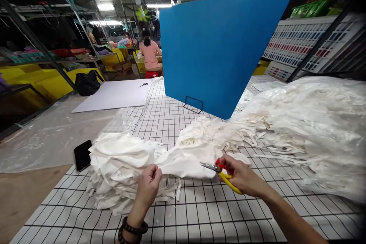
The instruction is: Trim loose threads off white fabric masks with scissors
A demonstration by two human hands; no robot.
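My left hand (pixel 150 181), with dark beads at the wrist, is closed in a pinch on the end of a white cloth piece (pixel 190 162). That piece stretches rightward across the table from my fingers. Scissors (pixel 225 177) with one red and one yellow handle are gripped in my right hand (pixel 238 175). Their blades point left, over the right part of the cloth, and look nearly closed. Just left of my left hand rises a stack of white cloth pieces (pixel 120 156) with strip-like edges. More white cloth with loose strips (pixel 217 133) lies behind my hands.
A blue board (pixel 217 45) leans upright on a black wire stand (pixel 194 105). A phone (pixel 82 155) lies left of the stack. Clear plastic with white cloth (pixel 323 122) heaps up at right. Small scissors (pixel 143 84) rest on a white board (pixel 114 97). A person (pixel 150 55) sits beyond.
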